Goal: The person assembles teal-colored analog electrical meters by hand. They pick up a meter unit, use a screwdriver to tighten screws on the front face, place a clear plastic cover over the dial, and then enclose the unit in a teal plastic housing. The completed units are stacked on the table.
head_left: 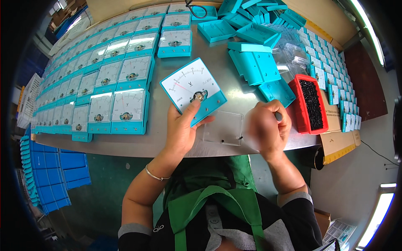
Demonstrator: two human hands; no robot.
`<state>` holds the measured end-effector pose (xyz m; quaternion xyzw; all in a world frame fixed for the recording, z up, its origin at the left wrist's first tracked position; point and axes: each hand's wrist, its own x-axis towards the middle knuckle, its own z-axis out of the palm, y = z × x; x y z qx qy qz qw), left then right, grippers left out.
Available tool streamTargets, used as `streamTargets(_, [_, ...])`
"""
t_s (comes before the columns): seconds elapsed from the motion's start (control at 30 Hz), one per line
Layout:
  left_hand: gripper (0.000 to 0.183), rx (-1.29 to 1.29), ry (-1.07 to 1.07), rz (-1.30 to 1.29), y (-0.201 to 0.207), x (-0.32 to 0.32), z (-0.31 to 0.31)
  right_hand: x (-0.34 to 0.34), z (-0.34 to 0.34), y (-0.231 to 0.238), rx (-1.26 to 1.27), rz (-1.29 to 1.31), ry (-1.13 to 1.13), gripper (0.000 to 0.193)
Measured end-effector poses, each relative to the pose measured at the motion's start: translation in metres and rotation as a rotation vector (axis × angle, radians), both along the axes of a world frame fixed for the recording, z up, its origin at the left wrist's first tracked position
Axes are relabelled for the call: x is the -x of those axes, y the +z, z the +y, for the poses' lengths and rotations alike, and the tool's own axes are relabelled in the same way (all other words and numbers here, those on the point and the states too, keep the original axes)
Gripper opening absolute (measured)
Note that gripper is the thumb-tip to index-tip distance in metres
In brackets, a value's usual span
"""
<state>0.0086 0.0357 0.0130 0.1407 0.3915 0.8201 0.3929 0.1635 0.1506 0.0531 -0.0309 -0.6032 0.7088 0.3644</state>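
Teal-bodied panel meter: tilted in front of the person, raised over the near part of the metal table (155, 115); its white dial faces up, and a round movement (199, 96) shows in the cutout; the panel meter (190, 79) seems to have no clear cover over it.
Left hand (181, 127): closed around the meter's lower corner, thumb across the face beside the movement, other fingers mostly hidden beneath.
Right hand (274, 129): curled into a loose fist around a dark round-ended tool (278, 116); blur hides part of the hand, so the tool's far end cannot be told.
Thumb and needle: a slip of the thumb could press the movement or bend the thin red needle (184, 88); a careless tool tip could scratch the dial.
Clear cover (230, 121): flat on the table between the hands, small dark bits at its near side; a dropped meter or a dragging wrist could scuff or shift it.
Red bin (300, 100): just beyond the right hand, full of small black parts (313, 104); a swinging elbow could tip it.
Teal housings (259, 62): stacked ahead, crowding the way forward; loose clear covers (293, 54) lie beside them.
Meter rows (132, 71): packed along the left, hemming in that side; more meters (346, 108) stand at far right.
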Motion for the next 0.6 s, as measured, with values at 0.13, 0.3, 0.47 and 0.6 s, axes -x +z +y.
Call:
streamTargets(0.13, [0.040, 0.116, -0.155, 0.069, -0.004, 0.003, -0.033, -0.012, 0.021, -0.003, -1.001, -0.562, -0.072, 0.042])
streamTargets(0.3, [0.040, 0.192, -0.235, 0.019, -0.002, -0.004, -0.049, -0.029, 0.026, -0.024, -0.980, -0.829, -0.194, 0.061])
streamTargets(0.47, [0.042, 0.267, -0.322, 0.033, -0.008, -0.009, -0.046, -0.035, 0.045, 0.002, -0.689, -0.672, -0.151, 0.068])
streamTargets(0.6, [0.058, 0.073, -0.465, -0.279, -0.015, -0.008, -0.039, -0.009, 0.026, 0.009, -0.706, -0.578, 0.029, 0.059])
